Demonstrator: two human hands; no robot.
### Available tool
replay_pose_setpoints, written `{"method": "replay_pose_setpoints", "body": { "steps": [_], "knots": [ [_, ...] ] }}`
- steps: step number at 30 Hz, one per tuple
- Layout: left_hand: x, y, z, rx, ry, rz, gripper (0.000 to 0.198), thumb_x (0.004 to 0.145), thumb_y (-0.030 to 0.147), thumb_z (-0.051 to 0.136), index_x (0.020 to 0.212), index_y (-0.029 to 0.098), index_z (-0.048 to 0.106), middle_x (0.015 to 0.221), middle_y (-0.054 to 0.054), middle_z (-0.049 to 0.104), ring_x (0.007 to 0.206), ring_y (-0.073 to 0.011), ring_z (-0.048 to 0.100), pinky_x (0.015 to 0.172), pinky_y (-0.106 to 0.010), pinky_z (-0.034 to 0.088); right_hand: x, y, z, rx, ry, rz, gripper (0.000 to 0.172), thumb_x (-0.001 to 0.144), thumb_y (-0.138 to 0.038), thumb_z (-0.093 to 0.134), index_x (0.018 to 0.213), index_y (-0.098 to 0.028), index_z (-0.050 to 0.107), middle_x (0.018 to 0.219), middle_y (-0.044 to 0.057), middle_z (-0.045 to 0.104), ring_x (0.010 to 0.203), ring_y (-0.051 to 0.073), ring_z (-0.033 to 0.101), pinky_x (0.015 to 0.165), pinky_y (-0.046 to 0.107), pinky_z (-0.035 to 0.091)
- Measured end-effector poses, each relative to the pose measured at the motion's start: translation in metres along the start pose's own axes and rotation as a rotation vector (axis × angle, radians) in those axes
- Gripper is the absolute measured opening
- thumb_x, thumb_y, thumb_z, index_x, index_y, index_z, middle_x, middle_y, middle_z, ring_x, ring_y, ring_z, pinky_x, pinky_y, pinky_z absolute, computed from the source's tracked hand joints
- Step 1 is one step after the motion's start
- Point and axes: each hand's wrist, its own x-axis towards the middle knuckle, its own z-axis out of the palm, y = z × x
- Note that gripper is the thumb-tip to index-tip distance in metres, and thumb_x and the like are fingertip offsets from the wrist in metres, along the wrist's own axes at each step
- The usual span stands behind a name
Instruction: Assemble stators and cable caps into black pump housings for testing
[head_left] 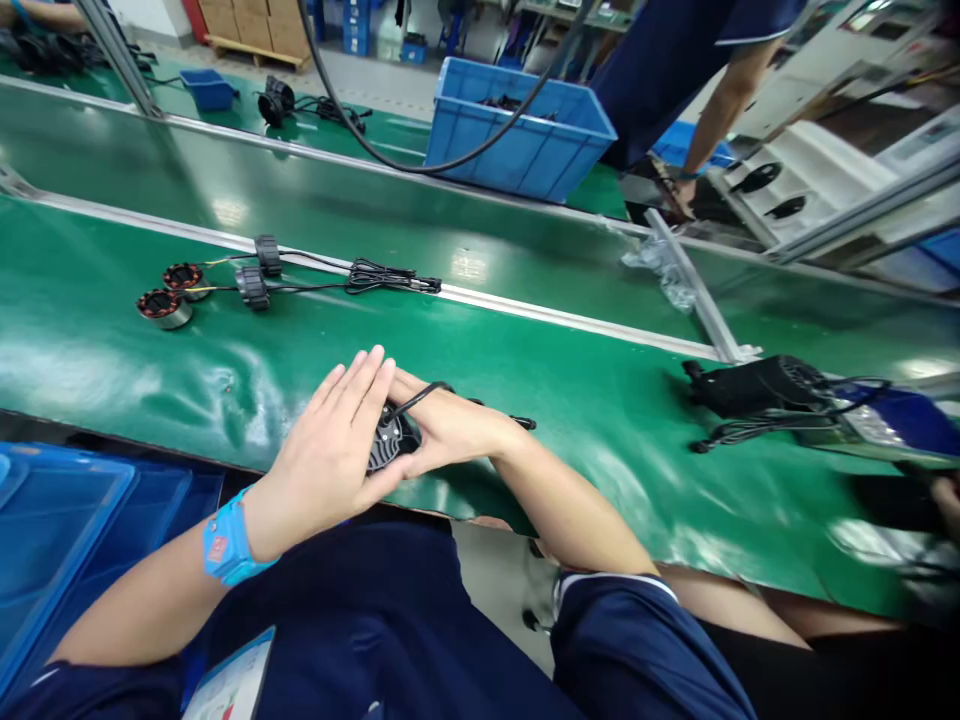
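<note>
A black ribbed motor part [388, 441] with small screws on its face sits between my two hands near the front edge of the green bench. A black cable rises from it and bends over my right hand. My left hand [330, 435] lies along its left side, fingers straight and together, thumb across the near side. On the far and right side, my right hand [446, 425] curls round the part, its fingertips partly hidden behind my left fingers. The cable's end [521, 422] shows beyond my right wrist.
Two copper-wound stators [166, 307] with black ribbed caps [253, 287] and bundled cables lie at the back left. A black motor [757, 388] lies to the right. Behind stands a blue crate [525, 140]. Blue bins [67, 530] are at lower left. Co-workers' arms show at right.
</note>
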Motion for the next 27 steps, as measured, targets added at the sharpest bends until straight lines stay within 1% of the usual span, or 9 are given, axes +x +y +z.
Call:
{"method": "replay_pose_setpoints", "body": {
  "steps": [3,10,12,15,16,18,21,24,27],
  "knots": [
    [0.0,0.003,0.015,-0.001,-0.042,-0.009,0.073,0.101,0.045,0.052,0.155,0.0,0.033,0.163,-0.027,0.037,0.152,-0.0347,0.039,0.125,-0.051,0.038,-0.009,0.013,0.015,0.017,0.055,0.003,0.124,0.07,-0.053,0.089,0.165,-0.017,0.016,0.165,0.019,0.033,0.15,0.036,0.039,0.126,0.048,0.029],
    [-0.004,-0.005,0.026,-0.13,0.0,-0.015,0.066,0.098,0.043,0.057,0.151,0.008,0.04,0.145,-0.022,0.058,0.133,-0.0332,0.06,0.12,-0.054,0.047,-0.022,0.006,0.037,0.081,0.195,0.146,0.128,0.073,-0.048,0.088,0.168,-0.021,0.008,0.172,0.019,0.019,0.156,0.036,0.031,0.127,0.052,0.03],
    [-0.003,-0.007,0.025,-0.175,-0.026,-0.003,0.066,0.097,0.042,0.059,0.152,0.01,0.04,0.146,-0.02,0.058,0.134,-0.0328,0.059,0.121,-0.055,0.046,-0.032,-0.004,0.03,0.031,0.183,0.153,0.124,0.07,-0.055,0.09,0.166,-0.019,0.02,0.167,0.02,0.032,0.152,0.037,0.038,0.123,0.052,0.037],
    [-0.003,-0.01,0.025,-0.191,-0.03,0.009,0.069,0.097,0.041,0.06,0.155,0.011,0.036,0.148,-0.02,0.057,0.136,-0.0321,0.058,0.122,-0.056,0.044,-0.055,-0.007,0.014,-0.009,0.352,0.145,0.074,0.077,-0.056,0.087,0.14,-0.024,0.062,0.13,0.012,0.07,0.117,0.03,0.068,0.101,0.045,0.056],
    [-0.003,-0.011,0.025,-0.191,-0.025,0.015,0.07,0.098,0.04,0.06,0.156,0.012,0.034,0.15,-0.02,0.055,0.138,-0.0322,0.057,0.123,-0.056,0.043,-0.062,-0.003,0.009,-0.035,0.462,0.16,0.061,0.078,-0.054,0.087,0.13,-0.026,0.069,0.12,0.009,0.074,0.108,0.028,0.071,0.097,0.043,0.057],
    [-0.003,-0.013,0.025,-0.199,-0.018,0.028,0.076,0.098,0.041,0.06,0.161,0.013,0.027,0.156,-0.02,0.049,0.144,-0.0331,0.051,0.124,-0.056,0.041,-0.074,0.012,0.003,-0.089,0.617,0.255,0.06,0.074,-0.052,0.09,0.124,-0.025,0.071,0.119,0.009,0.074,0.11,0.029,0.067,0.101,0.046,0.053],
    [-0.004,-0.017,0.026,-0.241,-0.02,0.024,0.088,0.098,0.043,0.06,0.165,0.013,0.012,0.164,-0.021,0.037,0.152,-0.0343,0.04,0.126,-0.057,0.037,-0.075,0.036,0.007,-0.02,0.538,0.514,0.052,0.075,-0.058,0.086,0.106,-0.019,0.073,0.108,0.013,0.073,0.108,0.032,0.065,0.105,0.054,0.047],
    [-0.004,-0.019,0.025,-0.288,-0.03,0.008,0.096,0.097,0.043,0.061,0.166,0.013,0.002,0.168,-0.022,0.03,0.154,-0.0343,0.035,0.127,-0.057,0.034,-0.061,0.045,0.026,0.164,0.433,0.614,0.053,0.094,-0.067,0.059,0.08,-0.016,0.066,0.073,0.007,0.067,0.073,0.024,0.065,0.082,0.044,0.056],
    [-0.001,-0.021,0.023,-0.309,-0.036,0.033,0.1,0.096,0.04,0.063,0.166,0.013,-0.003,0.17,-0.022,0.023,0.157,-0.0341,0.03,0.128,-0.057,0.031,-0.04,0.036,0.046,0.366,0.435,0.567,0.065,0.101,-0.072,0.034,0.104,-0.016,0.065,0.092,0.01,0.073,0.079,0.021,0.07,0.072,0.036,0.058]
  ]
}}
